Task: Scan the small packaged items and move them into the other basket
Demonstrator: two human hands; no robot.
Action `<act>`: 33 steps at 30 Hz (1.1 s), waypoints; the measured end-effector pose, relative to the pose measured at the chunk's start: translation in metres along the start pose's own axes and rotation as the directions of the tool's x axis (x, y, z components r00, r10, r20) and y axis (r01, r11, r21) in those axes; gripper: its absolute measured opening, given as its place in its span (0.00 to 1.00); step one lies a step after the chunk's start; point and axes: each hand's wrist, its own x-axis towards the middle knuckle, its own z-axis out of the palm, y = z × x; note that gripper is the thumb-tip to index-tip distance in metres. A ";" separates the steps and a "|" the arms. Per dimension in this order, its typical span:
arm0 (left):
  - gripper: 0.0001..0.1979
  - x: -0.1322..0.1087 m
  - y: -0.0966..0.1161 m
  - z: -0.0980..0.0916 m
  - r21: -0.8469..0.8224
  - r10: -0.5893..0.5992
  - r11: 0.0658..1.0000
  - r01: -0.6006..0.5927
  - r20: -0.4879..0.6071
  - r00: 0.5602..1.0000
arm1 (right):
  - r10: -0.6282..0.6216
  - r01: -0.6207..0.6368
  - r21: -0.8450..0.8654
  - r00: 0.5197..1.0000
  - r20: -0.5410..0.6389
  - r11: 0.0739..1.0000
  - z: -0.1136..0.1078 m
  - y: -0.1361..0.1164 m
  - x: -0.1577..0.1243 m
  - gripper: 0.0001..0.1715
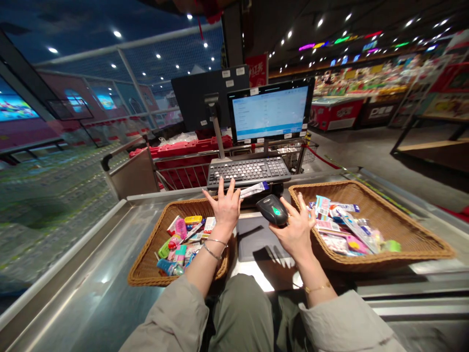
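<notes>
— My sleeves [172,318] are nearest. What's my right grip [295,227] doing?
— It's holding the barcode scanner [274,210]. My left grip [227,208] is spreading wide, nearer the tube [252,189] lying slantwise just to its right.

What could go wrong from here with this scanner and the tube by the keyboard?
The white-and-blue tube lies loose beside the left hand, so it could drop into the wrong wicker basket. Those fingertips are also close to the keyboard, so a stray key press seems possible. The handheld scanner looks only lightly held by the right hand, so it might slip onto the items in the right wicker basket.
</notes>
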 end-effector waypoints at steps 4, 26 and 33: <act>0.14 0.001 0.002 0.001 -0.008 0.002 1.000 -0.002 -0.004 1.000 | -0.014 0.014 0.005 1.000 -0.022 1.000 -0.002 0.001 0.001 0.09; 0.15 0.030 0.065 -0.004 -0.130 0.085 0.988 -0.085 -0.009 0.996 | 0.221 -0.247 -0.082 0.944 -0.245 0.965 -0.060 0.029 0.010 0.32; 0.15 0.041 0.102 0.005 -0.178 0.163 0.971 -0.159 0.009 0.987 | 0.356 -0.405 -0.067 0.862 -0.359 0.912 -0.084 0.059 0.013 0.35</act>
